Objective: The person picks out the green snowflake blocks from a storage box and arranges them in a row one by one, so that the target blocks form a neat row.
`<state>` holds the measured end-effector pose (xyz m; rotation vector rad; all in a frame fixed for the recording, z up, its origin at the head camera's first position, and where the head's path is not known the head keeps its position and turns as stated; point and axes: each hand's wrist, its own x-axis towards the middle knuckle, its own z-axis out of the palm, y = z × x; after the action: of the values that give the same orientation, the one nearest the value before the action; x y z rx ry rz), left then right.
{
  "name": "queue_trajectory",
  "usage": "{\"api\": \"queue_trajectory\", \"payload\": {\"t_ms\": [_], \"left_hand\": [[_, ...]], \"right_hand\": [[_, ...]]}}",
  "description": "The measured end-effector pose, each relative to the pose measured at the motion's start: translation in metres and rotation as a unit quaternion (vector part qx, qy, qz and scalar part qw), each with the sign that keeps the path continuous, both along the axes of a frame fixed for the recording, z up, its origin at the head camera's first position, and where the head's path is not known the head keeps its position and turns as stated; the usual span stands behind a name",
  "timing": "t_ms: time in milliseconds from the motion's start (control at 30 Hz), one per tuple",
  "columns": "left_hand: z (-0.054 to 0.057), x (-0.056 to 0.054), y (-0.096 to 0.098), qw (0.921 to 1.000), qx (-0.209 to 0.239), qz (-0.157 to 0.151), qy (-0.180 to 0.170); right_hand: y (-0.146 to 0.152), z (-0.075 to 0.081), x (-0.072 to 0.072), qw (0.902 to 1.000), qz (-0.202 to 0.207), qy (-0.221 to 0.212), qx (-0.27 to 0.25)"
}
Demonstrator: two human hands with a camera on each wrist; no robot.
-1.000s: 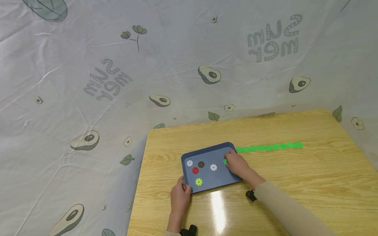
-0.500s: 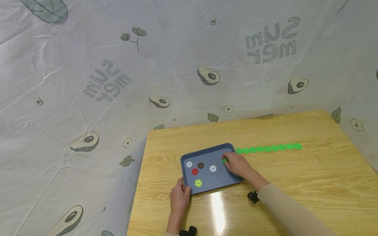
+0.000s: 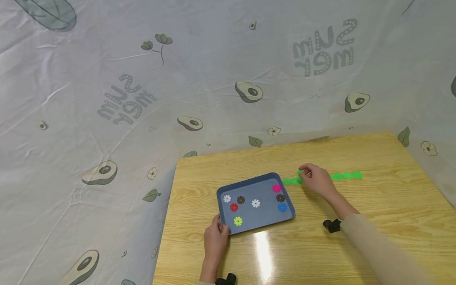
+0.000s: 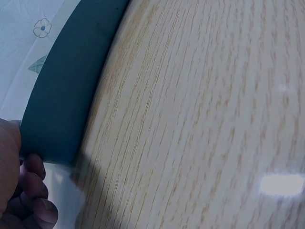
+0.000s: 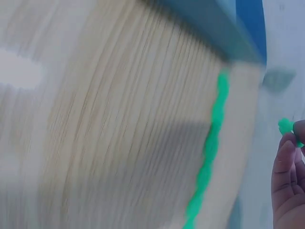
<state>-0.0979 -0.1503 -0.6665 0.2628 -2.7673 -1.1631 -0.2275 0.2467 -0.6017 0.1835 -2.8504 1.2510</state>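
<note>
A blue-grey tray lies on the table in the head view, holding several notched plastic discs, among them a red disc, a yellow-green disc, a pink disc and a blue disc. My left hand grips its near left corner; the left wrist view has the fingers at the tray wall. Over a row of green discs right of the tray, my right hand pinches a green disc between thumb and fingers, hiding part of the row.
The wooden table stretches right and in front of the tray. A printed cloth hangs behind and to the left of it. Black wrist-worn devices sit under both forearms, such as the right one.
My right hand has left the tray's right end with the green disc and moved right, over the green row. The pink, dark brown and blue discs there are now uncovered. The left hand stays put.
</note>
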Motion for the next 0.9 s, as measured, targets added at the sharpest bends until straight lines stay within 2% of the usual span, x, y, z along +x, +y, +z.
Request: {"api": "queue_trajectory", "payload": {"t_ms": [233, 467, 733, 900], "left_hand": [[-0.001, 0.000, -0.001, 1.0000, -0.001, 0.002, 0.004], [-0.001, 0.000, -0.001, 1.0000, -0.008, -0.001, 0.001], [-0.001, -0.001, -0.002, 1.0000, -0.007, 0.000, 0.003], [-0.001, -0.002, -0.003, 1.0000, -0.004, -0.005, 0.002]], "right_hand": [[0.076, -0.014, 0.005, 0.9977, -0.064, -0.021, 0.000], [0.138, -0.024, 0.010, 0.9879, -0.139, -0.068, -0.004], [0.180, -0.029, 0.008, 0.9688, -0.215, -0.119, -0.031], [0.195, -0.039, 0.008, 0.9561, -0.255, -0.138, -0.043]]}}
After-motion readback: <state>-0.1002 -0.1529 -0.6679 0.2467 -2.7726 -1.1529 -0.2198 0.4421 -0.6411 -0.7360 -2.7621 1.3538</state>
